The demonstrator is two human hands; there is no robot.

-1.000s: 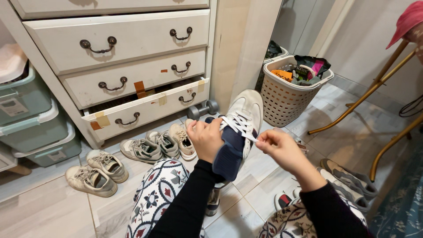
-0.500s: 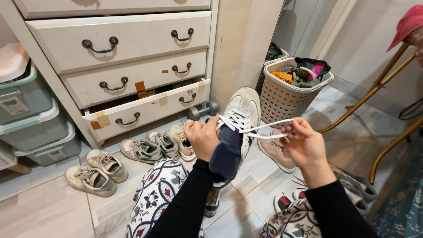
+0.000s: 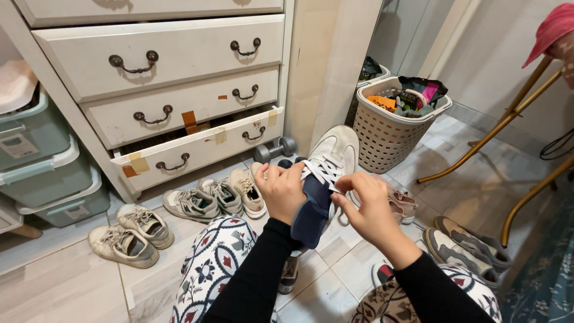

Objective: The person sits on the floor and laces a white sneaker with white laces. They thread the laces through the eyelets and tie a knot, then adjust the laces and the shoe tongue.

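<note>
A white sneaker [image 3: 336,151] with a navy tongue and collar is held up in front of me, toe pointing away. My left hand [image 3: 282,190] grips its navy collar and side. My right hand [image 3: 366,206] is close against the shoe's right side, its fingers pinching the white laces [image 3: 320,169] near the top eyelets. Both arms wear black sleeves, and my knees in patterned trousers show below.
A white chest of drawers [image 3: 179,96] stands ahead, its lowest drawer pulled out. Several pairs of shoes [image 3: 179,209] lie on the tiled floor, with a dumbbell [image 3: 274,149], a full beige laundry basket [image 3: 391,128] to the right, teal storage boxes [image 3: 42,173] on the left and gold-coloured poles [image 3: 526,149].
My right hand, which had pulled the lace out to the right, has come back in against the shoe. The left hand keeps its grip on the sneaker.
</note>
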